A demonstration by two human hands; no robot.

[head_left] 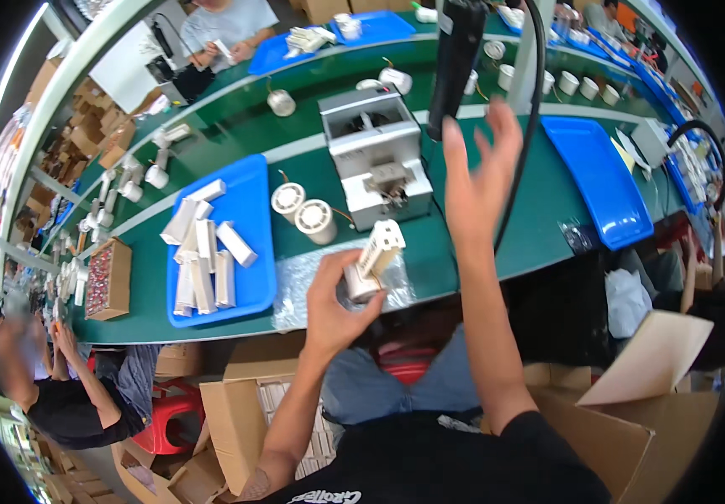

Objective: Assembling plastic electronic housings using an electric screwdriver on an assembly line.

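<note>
My left hand (334,304) is closed around the base of a white plastic housing (377,253), whose slotted post sticks up at a tilt above a bubble-wrap sheet (292,301). My right hand (482,172) is raised with thumb and fingers apart and nothing in it. Just above it hangs a black handheld power tool (456,63), probably an electric screwdriver; I see no grip on it. Two round white parts with vented tops, one nearer (315,222) and one farther (287,199), stand left of a grey benchtop machine (375,155) with an open top.
A blue tray (263,252) on the left holds several small white boxes (203,265). Another blue tray (598,181) lies on the right. White round parts line the conveyor (329,105) behind. Cardboard boxes (232,420) flank my legs. Other people sit around the bench.
</note>
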